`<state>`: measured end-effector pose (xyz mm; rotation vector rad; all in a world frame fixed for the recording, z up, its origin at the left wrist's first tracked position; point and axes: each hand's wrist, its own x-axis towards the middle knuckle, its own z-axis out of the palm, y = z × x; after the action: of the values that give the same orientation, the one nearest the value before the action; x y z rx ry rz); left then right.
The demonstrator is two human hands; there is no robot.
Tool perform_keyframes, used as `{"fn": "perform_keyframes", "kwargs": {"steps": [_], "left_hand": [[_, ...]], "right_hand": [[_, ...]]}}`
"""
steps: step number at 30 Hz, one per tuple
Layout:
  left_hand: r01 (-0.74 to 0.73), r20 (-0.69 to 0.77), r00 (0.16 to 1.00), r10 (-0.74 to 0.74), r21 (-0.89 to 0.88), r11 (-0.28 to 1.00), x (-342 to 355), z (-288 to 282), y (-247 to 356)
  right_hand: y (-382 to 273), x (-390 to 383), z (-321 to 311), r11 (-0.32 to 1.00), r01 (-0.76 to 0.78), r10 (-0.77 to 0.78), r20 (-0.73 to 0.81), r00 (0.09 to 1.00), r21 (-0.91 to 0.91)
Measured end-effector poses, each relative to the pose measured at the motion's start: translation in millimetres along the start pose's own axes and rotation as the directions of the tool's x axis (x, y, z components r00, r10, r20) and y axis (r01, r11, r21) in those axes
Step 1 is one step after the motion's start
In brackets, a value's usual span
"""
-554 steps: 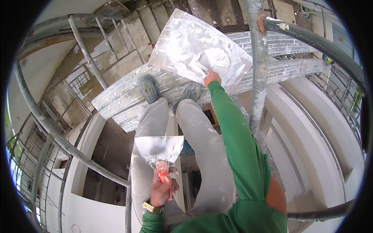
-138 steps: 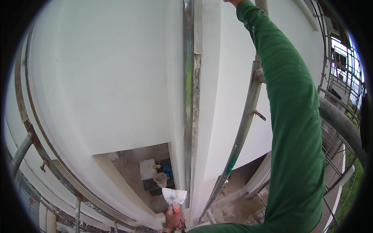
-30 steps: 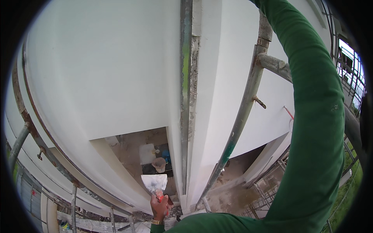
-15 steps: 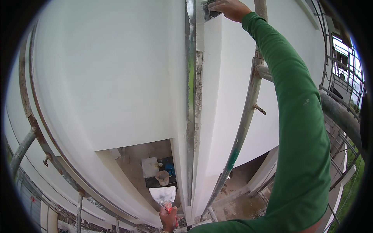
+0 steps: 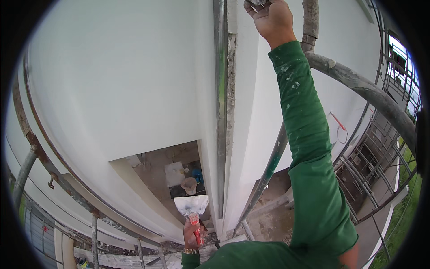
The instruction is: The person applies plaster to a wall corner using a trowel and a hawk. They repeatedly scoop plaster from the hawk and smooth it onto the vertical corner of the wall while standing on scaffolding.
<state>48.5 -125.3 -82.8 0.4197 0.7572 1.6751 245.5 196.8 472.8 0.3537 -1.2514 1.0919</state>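
Observation:
My right hand (image 5: 272, 20) is raised high against the white wall (image 5: 121, 76), its fingers closed on a small grey plaster-caked tool (image 5: 257, 4) at the vertical metal corner strip (image 5: 219, 103). The tool's blade is cut off by the frame's top edge. My green sleeve (image 5: 309, 148) runs down from it. Low in the picture, my left hand (image 5: 192, 231) grips the red handle of a broad scraper (image 5: 191, 205), blade up and smeared with pale plaster, held apart from the wall.
Plaster-crusted scaffold pipes cross at the right (image 5: 358, 87) and curve along the left (image 5: 31, 143). A slanted pipe (image 5: 268, 170) stands close to the wall. Below, a dark wall opening (image 5: 156, 166) shows a person's head (image 5: 190, 184) far down. Grass lies at the right edge (image 5: 410, 201).
My right hand has come down into view at the corner strip over the last second. My left hand has lifted the scraper a little, so more of its blade shows.

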Motion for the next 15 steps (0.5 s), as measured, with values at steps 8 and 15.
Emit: {"fn": "perform_keyframes", "kwargs": {"steps": [8, 15], "left_hand": [[-0.017, -0.022, 0.999, 0.027, 0.344, 0.939, -10.1, -13.8, 5.2], [-0.129, 0.125, 0.99, 0.065, 0.606, 0.785, -12.9, 10.2, 20.2]], "right_hand": [[56.5, -368.4, -41.6, 0.63, -0.739, 0.764, -0.361, 0.535, 0.239], [44.7, -512.8, -34.1, 0.407, -0.91, 0.804, -0.505, 0.315, 0.082]]}}
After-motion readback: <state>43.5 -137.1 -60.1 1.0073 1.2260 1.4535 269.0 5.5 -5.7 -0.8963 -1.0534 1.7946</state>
